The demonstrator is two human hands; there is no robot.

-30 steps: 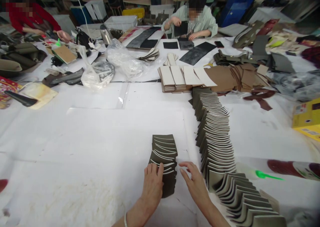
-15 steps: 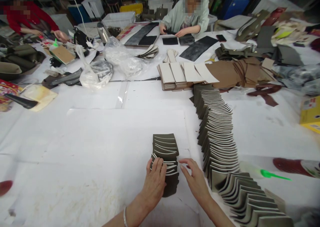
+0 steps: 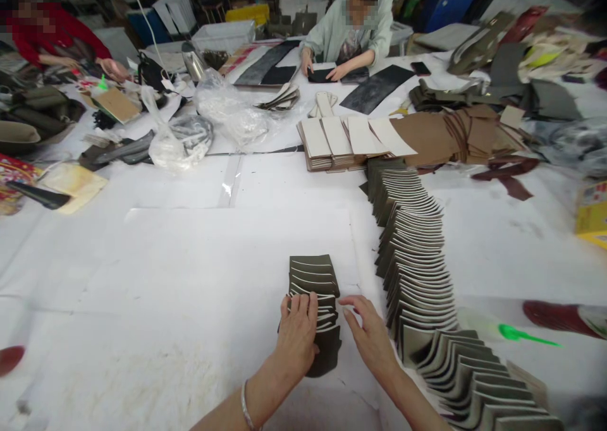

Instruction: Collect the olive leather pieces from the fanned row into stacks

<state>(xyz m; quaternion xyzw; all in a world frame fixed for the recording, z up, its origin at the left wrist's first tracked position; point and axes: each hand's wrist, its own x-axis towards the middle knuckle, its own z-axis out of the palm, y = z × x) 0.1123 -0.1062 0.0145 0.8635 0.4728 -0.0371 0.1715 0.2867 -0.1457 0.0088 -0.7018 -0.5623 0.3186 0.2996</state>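
Observation:
A short fanned row of dark olive leather pieces lies on the white table in front of me. My left hand rests flat on the near end of that row, fingers stretched out. Just to its right, my right hand hovers beside the row with fingers loosely spread, holding nothing. A long overlapping line of the same olive pieces runs from the middle of the table down to the near right corner.
Stacks of white and tan pieces lie beyond the line. Clear plastic bags and dark scraps sit at the back left. A yellow box is at the right edge. Two other people work at the far side.
My left hand has slid forward a little further onto the short olive row. My right hand stays beside it, almost unmoved.

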